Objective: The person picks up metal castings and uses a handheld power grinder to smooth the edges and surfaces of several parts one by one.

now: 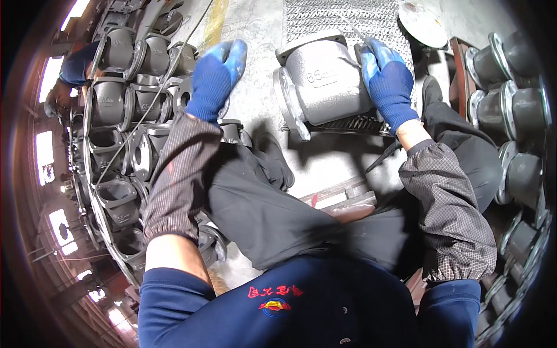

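A grey cast-metal valve body [325,81] with flanged ends lies on its side in front of me, raised letters and digits on its wall. My right hand [387,75], in a blue knitted glove with a lighter coated palm, is closed at its right side. A thin metal rod [355,29] slants up and left out of those fingers; its lower end is hidden by the glove. My left hand [217,75], gloved alike, hovers to the left, apart from the valve body. Its thumb and fingers are loosely apart, and nothing shows in them.
Beneath the valve body is a metal mesh-topped stand [348,17]. Stacked grey valve castings [107,104] line my left; more castings [525,110] stand on the right. A pale round disc [422,24] is at the back right. A low wooden stool [348,200] shows between my legs. Another person's arm [75,69] appears far left.
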### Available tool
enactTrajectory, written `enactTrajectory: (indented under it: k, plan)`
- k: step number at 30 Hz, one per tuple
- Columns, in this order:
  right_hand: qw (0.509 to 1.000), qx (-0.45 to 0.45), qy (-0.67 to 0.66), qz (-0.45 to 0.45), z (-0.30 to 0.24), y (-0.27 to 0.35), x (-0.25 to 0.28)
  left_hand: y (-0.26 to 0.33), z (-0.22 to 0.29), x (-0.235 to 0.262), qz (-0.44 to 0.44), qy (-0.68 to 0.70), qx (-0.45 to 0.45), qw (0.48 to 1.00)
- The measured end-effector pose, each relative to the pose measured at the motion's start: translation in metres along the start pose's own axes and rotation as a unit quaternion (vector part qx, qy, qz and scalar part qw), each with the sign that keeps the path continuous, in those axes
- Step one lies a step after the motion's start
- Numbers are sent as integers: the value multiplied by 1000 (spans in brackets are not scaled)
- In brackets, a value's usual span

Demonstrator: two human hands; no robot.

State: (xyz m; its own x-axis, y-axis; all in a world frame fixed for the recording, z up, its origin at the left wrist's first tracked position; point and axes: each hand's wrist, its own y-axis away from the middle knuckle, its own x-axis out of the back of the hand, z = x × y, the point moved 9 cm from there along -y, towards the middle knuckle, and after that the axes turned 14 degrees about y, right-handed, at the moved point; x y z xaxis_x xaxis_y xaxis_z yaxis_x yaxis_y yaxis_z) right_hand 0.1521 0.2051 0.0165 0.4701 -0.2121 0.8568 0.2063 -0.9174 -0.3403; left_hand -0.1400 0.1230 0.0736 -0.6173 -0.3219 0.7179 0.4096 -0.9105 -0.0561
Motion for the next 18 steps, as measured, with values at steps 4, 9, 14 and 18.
enactTrajectory:
  k: [4,9,14,18]
  plan:
    - [1000,9,0,1,12,-1,-4,63,-59,-78,-103,253,241,931]
    - [995,37,-83,53,6,13,6,78,-28,-136,-93,689,232,681]
    - [955,-87,-283,18,58,49,-19,81,-21,-146,-39,688,263,675]
    - [923,-140,-357,-9,55,57,-13,89,-21,-128,-39,600,223,767]
